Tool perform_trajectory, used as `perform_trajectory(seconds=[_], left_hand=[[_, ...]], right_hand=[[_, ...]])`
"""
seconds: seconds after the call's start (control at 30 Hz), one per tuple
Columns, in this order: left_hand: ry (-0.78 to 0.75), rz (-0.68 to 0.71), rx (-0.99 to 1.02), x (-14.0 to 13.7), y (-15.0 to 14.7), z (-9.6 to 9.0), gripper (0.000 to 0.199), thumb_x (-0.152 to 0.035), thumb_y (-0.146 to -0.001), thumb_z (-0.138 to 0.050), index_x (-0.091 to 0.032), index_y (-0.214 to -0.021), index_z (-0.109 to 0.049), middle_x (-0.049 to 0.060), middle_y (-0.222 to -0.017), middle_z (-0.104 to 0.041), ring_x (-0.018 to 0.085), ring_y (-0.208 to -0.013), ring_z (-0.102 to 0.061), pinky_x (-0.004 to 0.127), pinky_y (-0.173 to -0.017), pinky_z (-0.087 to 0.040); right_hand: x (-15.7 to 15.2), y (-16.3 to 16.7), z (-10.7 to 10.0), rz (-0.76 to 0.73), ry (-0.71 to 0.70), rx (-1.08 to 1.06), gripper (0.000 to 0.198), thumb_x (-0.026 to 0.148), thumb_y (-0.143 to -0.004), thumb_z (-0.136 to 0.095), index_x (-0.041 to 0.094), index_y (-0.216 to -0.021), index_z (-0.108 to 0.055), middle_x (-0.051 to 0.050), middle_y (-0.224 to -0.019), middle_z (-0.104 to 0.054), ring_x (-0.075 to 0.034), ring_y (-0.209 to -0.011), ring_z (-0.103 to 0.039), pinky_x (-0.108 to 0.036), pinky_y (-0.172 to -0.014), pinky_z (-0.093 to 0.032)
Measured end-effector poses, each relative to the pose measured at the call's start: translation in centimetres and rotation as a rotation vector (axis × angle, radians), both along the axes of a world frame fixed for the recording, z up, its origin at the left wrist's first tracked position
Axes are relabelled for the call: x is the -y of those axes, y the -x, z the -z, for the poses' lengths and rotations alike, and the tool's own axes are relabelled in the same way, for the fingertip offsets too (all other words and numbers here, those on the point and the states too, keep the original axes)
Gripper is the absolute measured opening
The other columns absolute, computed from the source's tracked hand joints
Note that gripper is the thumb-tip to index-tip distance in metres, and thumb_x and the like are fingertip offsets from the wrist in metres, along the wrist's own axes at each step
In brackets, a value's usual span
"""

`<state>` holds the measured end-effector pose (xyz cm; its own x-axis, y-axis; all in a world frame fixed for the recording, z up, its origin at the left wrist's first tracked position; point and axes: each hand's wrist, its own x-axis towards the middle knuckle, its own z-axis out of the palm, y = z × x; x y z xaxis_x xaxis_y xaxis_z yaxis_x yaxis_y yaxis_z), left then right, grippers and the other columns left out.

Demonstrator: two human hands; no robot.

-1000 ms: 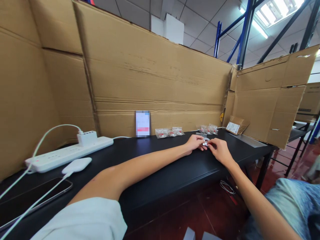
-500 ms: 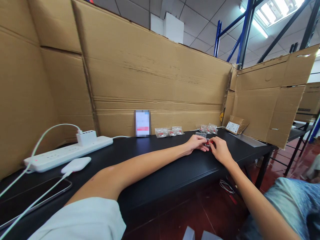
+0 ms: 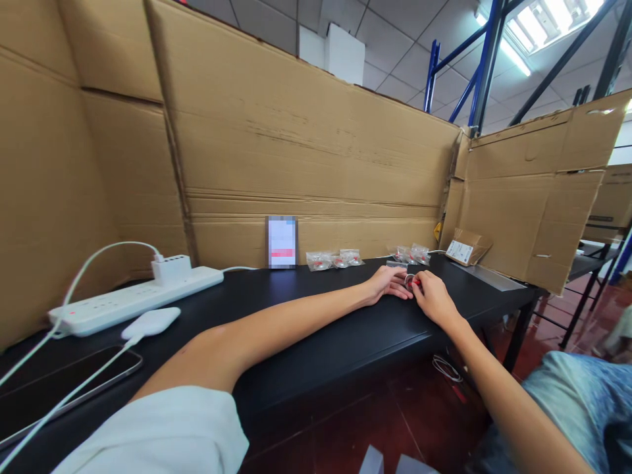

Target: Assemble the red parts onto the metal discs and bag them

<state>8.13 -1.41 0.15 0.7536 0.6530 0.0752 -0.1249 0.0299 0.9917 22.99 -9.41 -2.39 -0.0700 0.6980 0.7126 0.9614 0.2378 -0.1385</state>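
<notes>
Over the black table, my right hand (image 3: 428, 291) is closed, its fingertips pinching a small red item with a round silvery metal ring (image 3: 409, 281). What kind of thing it is, I cannot make out. Close on its left side, my left hand (image 3: 388, 286) rests with its fingers stretched out and slightly apart; whether the fingertips touch the ring is too small to tell. Just behind the hands lies a small clear plastic bag (image 3: 397, 264). Farther back are clear bags with red and silvery contents (image 3: 412, 254), and a second group of similar bags (image 3: 320, 261) sits to the left.
A tablet-like screen (image 3: 281, 242) leans on the cardboard wall (image 3: 306, 145). A white power strip (image 3: 138, 301), a white puck-shaped device (image 3: 152, 322) and a dark tablet (image 3: 69, 388) with cables occupy the left. A labelled brown package (image 3: 467, 247) stands at the right back.
The metal ring now shows more openly between the hands. My left fingers have drawn slightly away from it, while my right fingers keep their pinch. The bags have not moved.
</notes>
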Motion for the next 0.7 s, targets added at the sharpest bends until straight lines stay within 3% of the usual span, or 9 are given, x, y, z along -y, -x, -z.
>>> perform_trajectory(seconds=[0.23,0.7], left_hand=[[-0.077,0.005,-0.031,0.23,0.14,0.16,0.019,-0.017,-0.069,-0.065,-0.005,-0.083,-0.068,0.013,-0.073,-0.071,0.021,-0.065,-0.071,0.029,-0.067,-0.057],[-0.099,0.035,-0.019,-0.02,0.21,0.48,0.021,-0.015,-0.073,-0.071,-0.005,-0.091,-0.069,0.012,-0.076,-0.072,0.019,-0.063,-0.07,0.029,-0.066,-0.057]], right_hand=[[0.2,0.0,-0.07,-0.021,0.007,-0.019,0.011,0.016,-0.088,-0.047,0.018,-0.08,-0.053,-0.005,-0.081,-0.058,-0.017,-0.072,-0.054,-0.027,-0.068,-0.038],[0.37,-0.18,-0.19,-0.039,-0.002,-0.034,0.011,0.015,-0.085,-0.052,0.018,-0.081,-0.061,-0.006,-0.081,-0.063,-0.017,-0.073,-0.058,-0.026,-0.07,-0.041]])
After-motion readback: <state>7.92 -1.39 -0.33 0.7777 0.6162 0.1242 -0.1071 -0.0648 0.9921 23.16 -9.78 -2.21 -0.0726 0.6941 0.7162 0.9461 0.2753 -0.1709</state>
